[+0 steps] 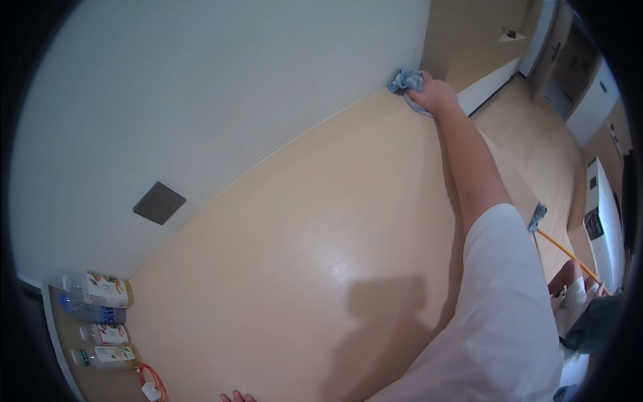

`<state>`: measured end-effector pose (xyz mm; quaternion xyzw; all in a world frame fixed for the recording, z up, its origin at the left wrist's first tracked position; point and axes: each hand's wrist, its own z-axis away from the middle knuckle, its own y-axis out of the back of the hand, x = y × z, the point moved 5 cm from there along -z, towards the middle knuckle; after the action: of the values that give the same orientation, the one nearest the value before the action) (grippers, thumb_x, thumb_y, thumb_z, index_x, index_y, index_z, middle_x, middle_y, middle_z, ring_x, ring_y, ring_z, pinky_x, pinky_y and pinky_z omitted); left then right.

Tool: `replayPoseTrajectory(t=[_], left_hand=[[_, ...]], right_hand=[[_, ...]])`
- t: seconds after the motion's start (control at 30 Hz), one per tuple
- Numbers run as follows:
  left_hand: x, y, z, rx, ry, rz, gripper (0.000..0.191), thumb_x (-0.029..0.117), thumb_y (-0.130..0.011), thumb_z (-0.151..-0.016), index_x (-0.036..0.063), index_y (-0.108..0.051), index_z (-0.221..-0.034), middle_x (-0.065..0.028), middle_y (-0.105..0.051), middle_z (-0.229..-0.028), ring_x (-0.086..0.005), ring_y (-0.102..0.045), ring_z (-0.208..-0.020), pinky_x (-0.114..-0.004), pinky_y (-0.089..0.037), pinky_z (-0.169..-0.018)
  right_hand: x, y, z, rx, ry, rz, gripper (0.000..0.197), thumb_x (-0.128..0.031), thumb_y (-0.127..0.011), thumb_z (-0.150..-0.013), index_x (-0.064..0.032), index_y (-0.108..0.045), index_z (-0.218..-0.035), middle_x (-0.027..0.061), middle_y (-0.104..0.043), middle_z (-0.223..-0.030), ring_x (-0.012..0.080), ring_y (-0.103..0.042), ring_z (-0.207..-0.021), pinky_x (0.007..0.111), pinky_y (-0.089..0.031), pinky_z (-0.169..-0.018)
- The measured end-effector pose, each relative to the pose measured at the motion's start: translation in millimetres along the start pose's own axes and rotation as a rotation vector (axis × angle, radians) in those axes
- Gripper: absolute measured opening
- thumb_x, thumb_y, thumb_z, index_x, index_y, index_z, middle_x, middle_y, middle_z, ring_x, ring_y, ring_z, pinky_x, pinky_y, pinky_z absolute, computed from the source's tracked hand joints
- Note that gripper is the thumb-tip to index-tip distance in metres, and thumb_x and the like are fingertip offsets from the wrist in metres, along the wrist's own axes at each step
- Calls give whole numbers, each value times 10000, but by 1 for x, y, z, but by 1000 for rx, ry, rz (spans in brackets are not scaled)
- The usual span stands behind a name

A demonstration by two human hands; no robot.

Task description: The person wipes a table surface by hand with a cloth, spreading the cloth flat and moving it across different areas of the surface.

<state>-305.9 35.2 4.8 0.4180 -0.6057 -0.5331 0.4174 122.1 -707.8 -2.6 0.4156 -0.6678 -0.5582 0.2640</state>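
My right hand (436, 96) grips a crumpled blue cloth (406, 80) at the far end of a light wood-coloured tabletop (281, 226). The cloth lies in the corner where the tabletop meets the pale wall (241, 90) and a wooden panel (439, 40). Part of the cloth hangs below the palm, against the surface. At the bottom edge of the view, only the fingertips of my left hand (238, 397) show, over the tabletop and slightly apart. The rest of that hand is out of view.
Several plastic bottles (108, 291) stand at the left end, with a coiled orange cable (156, 382) beside them. A grey wall plate (159, 203) sits above the tabletop. At right, another person (572, 301) holds an orange-handled mop (565, 251) near a white wrapped appliance (605, 211).
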Motion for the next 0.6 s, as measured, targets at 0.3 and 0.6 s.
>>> replayPoseTrajectory(t=[0.3, 0.6], left_hand=[[5, 0, 0, 185, -7, 19, 714, 365, -615, -888, -18, -571, -1488, -273, -558, -1535, -542, -446, -1468, -695, -324, -1182], [-7, -16, 16, 225, 72, 14, 645, 383, -547, -946, 10, -568, -1473, -215, -530, -1584, -498, -410, -1511, -664, -246, -1241]], right_hand=[[102, 57, 125, -34, -154, -48, 805, -641, -649, -872, -42, -567, -1403, 259, -735, -1246, 426, -701, -1178, 524, -564, -992], [195, 99, 254, -6, -235, -13, 762, -650, -636, -896, -27, -611, -1335, 281, -726, -1238, 434, -690, -1189, 524, -547, -1004]])
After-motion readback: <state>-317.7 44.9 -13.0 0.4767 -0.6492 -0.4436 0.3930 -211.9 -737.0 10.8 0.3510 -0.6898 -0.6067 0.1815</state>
